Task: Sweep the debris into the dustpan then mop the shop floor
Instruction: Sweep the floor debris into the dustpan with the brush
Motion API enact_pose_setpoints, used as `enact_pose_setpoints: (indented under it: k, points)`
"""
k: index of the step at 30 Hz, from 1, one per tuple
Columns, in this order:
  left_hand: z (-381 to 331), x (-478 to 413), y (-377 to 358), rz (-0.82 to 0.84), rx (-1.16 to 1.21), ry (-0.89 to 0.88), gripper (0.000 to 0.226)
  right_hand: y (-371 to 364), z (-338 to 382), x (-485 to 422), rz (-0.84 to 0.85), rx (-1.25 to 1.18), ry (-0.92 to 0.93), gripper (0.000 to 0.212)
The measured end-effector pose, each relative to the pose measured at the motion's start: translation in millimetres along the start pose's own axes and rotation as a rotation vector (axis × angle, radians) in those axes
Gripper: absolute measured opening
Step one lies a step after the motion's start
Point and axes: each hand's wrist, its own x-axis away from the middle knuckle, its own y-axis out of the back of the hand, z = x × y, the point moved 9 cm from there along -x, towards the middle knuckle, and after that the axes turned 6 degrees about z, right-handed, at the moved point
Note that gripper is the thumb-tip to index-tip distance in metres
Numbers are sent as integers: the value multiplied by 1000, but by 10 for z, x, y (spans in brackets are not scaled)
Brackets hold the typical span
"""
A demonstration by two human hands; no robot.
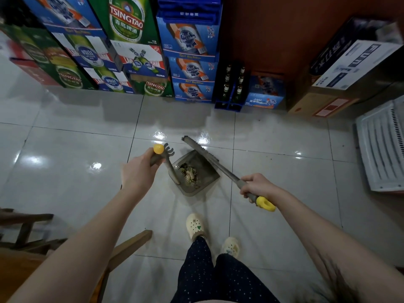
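Note:
A grey dustpan [207, 171] stands on the white tiled floor just ahead of my feet, with a pile of greenish debris [189, 174] inside it. My left hand [140, 169] grips the top of the dustpan's long handle [172, 171], which has a yellow cap and a comb of teeth beside it. My right hand [258, 185] grips the grey broom handle [220, 166] near its yellow end. The broom's narrow head [192, 142] points away over the far side of the dustpan.
Stacked beer cartons [131, 62] and a blue crate of bottles [231, 88] line the far wall. Cardboard boxes [341, 73] and a white vented panel [382, 145] stand at the right. A wooden chair [122, 250] is at my lower left. The floor tiles [65, 154] are glossy.

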Motion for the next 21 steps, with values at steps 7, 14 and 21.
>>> enact_pose_setpoints:
  k: [7,14,21]
  points:
    - [-302,378,-15,-10,3,16,23,195,-81,213,-35,3,65,38]
    - [-704,702,76,-51,39,6,23,494,-274,573,-82,-5,59,53]
    - [-1103,819,143,-108,41,-70,22,778,-588,841,-126,-19,87,58]
